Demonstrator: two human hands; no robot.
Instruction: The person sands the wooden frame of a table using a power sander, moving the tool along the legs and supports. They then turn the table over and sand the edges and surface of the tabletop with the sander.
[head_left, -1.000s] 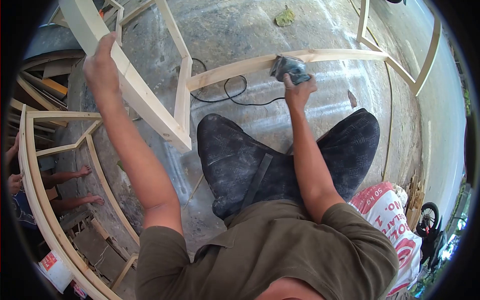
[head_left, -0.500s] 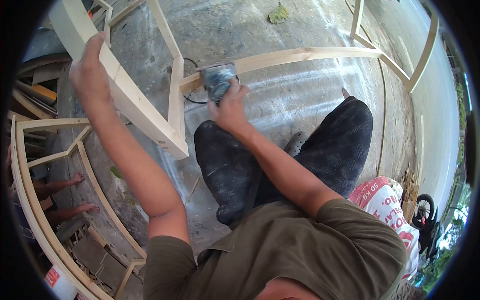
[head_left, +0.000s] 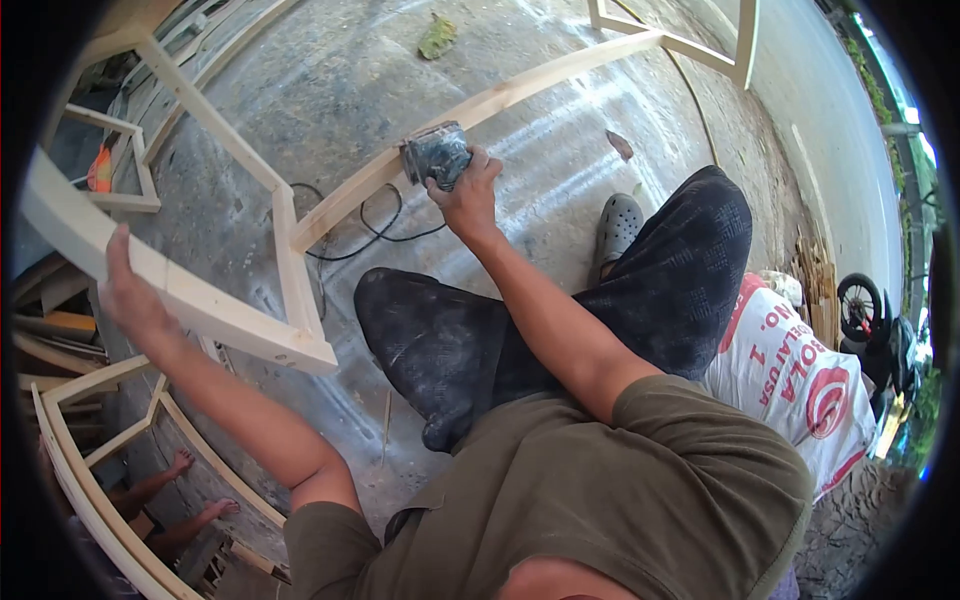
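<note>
My right hand is wrapped round the rear of a dusty power sander. The sander sits against a long, pale wooden rail of a curved frame. My left hand grips the thick wooden beam on the frame's left side, thumb on its upper face and the other fingers partly hidden. Near the joint of rail and beam, a black cord loops over the floor.
A second wooden frame stands at lower left, with another person's bare feet inside it. A printed white sack leans at my right. A dry leaf lies on the concrete floor. A motorcycle is at far right.
My right hand has moved the sander along the rail, away from the joint by the beam. The view has turned, so the frame appears tilted and further left. My left hand still holds the beam.
</note>
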